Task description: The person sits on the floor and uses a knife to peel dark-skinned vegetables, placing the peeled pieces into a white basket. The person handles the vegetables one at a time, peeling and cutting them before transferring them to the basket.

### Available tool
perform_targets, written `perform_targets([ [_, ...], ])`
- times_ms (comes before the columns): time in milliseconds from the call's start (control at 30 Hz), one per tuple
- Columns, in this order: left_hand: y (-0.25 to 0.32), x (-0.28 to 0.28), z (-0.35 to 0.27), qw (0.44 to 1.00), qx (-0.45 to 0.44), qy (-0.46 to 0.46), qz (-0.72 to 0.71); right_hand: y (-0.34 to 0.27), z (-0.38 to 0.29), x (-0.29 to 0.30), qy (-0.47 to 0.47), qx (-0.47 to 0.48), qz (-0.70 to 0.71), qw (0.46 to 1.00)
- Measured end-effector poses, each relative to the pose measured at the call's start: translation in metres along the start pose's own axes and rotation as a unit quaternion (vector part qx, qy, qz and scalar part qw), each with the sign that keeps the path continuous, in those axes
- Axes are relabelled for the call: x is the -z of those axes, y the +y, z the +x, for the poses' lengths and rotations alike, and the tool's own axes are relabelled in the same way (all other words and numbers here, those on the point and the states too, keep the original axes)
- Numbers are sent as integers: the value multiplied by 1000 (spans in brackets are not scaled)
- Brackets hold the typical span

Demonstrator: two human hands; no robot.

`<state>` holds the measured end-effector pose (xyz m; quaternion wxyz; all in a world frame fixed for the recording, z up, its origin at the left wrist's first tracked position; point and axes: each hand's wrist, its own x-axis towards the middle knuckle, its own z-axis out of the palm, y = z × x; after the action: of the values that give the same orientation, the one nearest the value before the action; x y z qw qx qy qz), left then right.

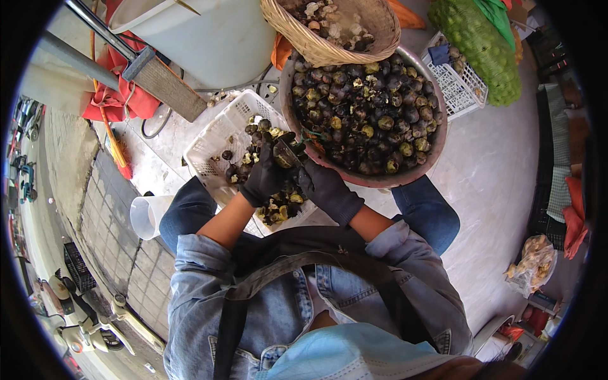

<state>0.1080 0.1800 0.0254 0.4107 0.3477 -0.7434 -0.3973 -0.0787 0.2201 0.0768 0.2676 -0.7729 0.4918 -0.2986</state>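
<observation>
Both my hands wear black gloves over a white perforated plastic crate (204,152). My left hand (264,176) holds a dark round fruit (282,156), which looks like a walnut in its blackened husk. My right hand (327,189) grips a knife (293,153), its blade against or just beside that fruit. Fingers and shadow hide the exact contact. Below the hands, dark fruits and yellowish-green husk pieces (278,211) lie in the crate. Touching the crate's right side is a wide metal basin (439,137) heaped with more dark and greenish fruits (361,114).
A wicker basket (280,23) with pale and dark pieces rests on the basin's far rim. Behind the crate stand a large white tub (213,47) and a broad flat-bladed tool (166,85). A green mesh sack (484,57) leans over another white crate (456,92). A translucent bucket (142,217) sits left.
</observation>
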Motion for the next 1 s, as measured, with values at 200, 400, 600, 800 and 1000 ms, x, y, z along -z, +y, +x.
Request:
perform_targets([
  [200, 2, -12, -22, 956, 15, -54, 288, 12, -7, -23, -93, -59, -37, 993],
  [400, 4, -15, -23, 934, -36, -79, 347, 21, -7, -33, -85, -53, 45, 994],
  [600, 8, 11, -11, 982, 159, -92, 48, 29, 0, -18, -107, 3, -1, 994],
  [800, 26, 32, -6, 964, 193, -70, -170, 42, 8, -9, -117, -168, 48, 978],
  [1000, 16, 21, -5, 987, 150, 3, -55, 17, 4, -25, -105, -29, 79, 991],
])
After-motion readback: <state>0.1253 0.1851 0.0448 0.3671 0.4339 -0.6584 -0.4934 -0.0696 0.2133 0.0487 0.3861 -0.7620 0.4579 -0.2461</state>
